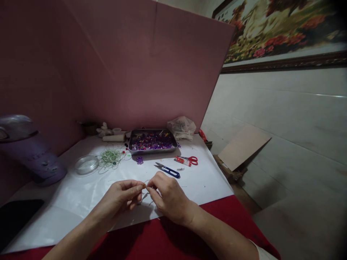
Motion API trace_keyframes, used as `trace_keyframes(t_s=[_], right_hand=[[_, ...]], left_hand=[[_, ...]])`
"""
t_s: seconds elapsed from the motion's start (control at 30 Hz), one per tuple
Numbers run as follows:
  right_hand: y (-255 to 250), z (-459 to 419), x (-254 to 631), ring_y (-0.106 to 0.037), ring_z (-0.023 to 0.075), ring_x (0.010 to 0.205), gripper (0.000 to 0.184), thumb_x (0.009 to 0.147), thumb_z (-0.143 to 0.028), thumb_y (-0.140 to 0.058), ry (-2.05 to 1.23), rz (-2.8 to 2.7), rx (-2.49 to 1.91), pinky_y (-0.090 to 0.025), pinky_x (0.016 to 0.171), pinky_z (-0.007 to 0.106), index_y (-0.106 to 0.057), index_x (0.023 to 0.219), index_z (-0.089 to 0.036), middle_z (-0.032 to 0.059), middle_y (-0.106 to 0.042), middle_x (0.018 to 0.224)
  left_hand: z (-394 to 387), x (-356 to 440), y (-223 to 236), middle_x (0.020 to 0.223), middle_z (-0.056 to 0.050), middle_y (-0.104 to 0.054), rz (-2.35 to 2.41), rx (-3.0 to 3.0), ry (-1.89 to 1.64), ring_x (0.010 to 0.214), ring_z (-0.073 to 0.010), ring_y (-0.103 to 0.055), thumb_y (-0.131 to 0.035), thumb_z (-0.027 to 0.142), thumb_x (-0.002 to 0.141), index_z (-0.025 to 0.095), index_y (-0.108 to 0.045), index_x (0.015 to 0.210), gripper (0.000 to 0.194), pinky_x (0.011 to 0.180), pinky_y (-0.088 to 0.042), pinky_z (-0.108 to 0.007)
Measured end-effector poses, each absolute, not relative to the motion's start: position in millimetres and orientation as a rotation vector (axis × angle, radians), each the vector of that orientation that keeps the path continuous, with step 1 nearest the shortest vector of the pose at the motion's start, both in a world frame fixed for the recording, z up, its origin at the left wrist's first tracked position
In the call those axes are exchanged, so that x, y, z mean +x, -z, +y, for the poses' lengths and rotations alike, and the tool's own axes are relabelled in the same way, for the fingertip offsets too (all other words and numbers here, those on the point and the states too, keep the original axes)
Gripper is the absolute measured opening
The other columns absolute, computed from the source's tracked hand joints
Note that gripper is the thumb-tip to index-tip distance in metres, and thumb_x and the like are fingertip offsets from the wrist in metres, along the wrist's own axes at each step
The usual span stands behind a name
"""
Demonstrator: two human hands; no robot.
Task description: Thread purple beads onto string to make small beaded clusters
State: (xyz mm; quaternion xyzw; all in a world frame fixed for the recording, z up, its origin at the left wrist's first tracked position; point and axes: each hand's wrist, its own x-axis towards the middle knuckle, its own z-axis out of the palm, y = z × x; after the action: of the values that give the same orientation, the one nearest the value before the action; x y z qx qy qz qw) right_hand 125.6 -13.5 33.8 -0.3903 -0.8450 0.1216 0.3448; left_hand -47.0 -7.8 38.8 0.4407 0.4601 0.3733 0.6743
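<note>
The left hand (126, 195) and right hand (169, 198) are pinching a thin cord (146, 182), fingertips nearly closed and almost meeting, while blue snips (167, 170) are lying just beyond the right fingers on white paper (105, 189).

The tray (153, 151) has a shiny, smooth metal rim, and the beads (154, 141) in it look like glossy plastic or glass. White sheeting with soft glare, smooth like paper or plastic, covers the worktop (108, 191); the red cover (189, 231) below looks like matt cloth. The round dish (86, 164) is clear and glossy, the bag (182, 127) thin, crinkled, see-through plastic. The scissors (193, 160) have smooth red plastic handles, the snips (167, 170) bare metal blades. A dark carved frame, wood-like, edges the picture (284, 32); the pale wall (276, 104) is smooth and faintly glossy.
</note>
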Motion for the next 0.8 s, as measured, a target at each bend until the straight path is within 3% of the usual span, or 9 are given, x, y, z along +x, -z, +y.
trace_keyframes(t_s=[0.13, 0.33, 0.57, 0.8], right_hand=[[-32.1, -12.8, 125.4, -0.056, 0.0167, 0.076, 0.008, 0.087, -0.016, -0.051, -0.298, -2.203, -1.014, -0.044, 0.068, 0.027, -0.058, 0.083, -0.016, 0.0054, -0.058, 0.082], [-32.6, -13.4, 126.2, -0.057, 0.0164, 0.076, 0.009, 0.087, -0.017, -0.05, -0.299, -2.21, -1.036, -0.044, 0.069, 0.027, -0.058, 0.082, -0.016, 0.0052, -0.059, 0.081], [-31.9, -13.3, 126.4, -0.058, 0.0173, 0.079, 0.009, 0.086, -0.016, -0.05, -0.316, -2.222, -1.024, -0.044, 0.071, 0.027, -0.059, 0.086, -0.016, 0.0059, -0.06, 0.083], [-32.9, -13.5, 126.2, -0.056, 0.0169, 0.075, 0.007, 0.084, -0.013, -0.052, -0.321, -2.225, -1.011, -0.043, 0.067, 0.026, -0.058, 0.087, -0.015, 0.0055, -0.059, 0.08]], left_hand=[[-8.7, -46.1, -38.0, 0.054, -0.001, -0.059, 1.056, 1.026, -0.842, 0.039, -0.005, -0.039, -0.074, 0.036, 0.065, 0.012, -0.068, 0.07, 0.025, 0.037, -0.02, -0.018], [-8.8, -46.5, -37.1, 0.062, -0.003, -0.065, 1.01, 1.018, -0.888, 0.045, -0.0076, -0.048, -0.076, 0.03, 0.064, 0.011, -0.07, 0.081, 0.026, 0.041, -0.029, -0.019], [-9.3, -45.7, -36.0, 0.063, -0.003, -0.066, 1.006, 1.055, -0.886, 0.043, -0.0083, -0.05, -0.074, 0.033, 0.066, 0.014, -0.063, 0.074, 0.024, 0.038, -0.03, -0.018], [-9.5, -45.7, -35.7, 0.062, -0.002, -0.065, 0.974, 1.051, -0.885, 0.043, -0.009, -0.05, -0.072, 0.037, 0.068, 0.014, -0.062, 0.078, 0.026, 0.037, -0.032, -0.018]])
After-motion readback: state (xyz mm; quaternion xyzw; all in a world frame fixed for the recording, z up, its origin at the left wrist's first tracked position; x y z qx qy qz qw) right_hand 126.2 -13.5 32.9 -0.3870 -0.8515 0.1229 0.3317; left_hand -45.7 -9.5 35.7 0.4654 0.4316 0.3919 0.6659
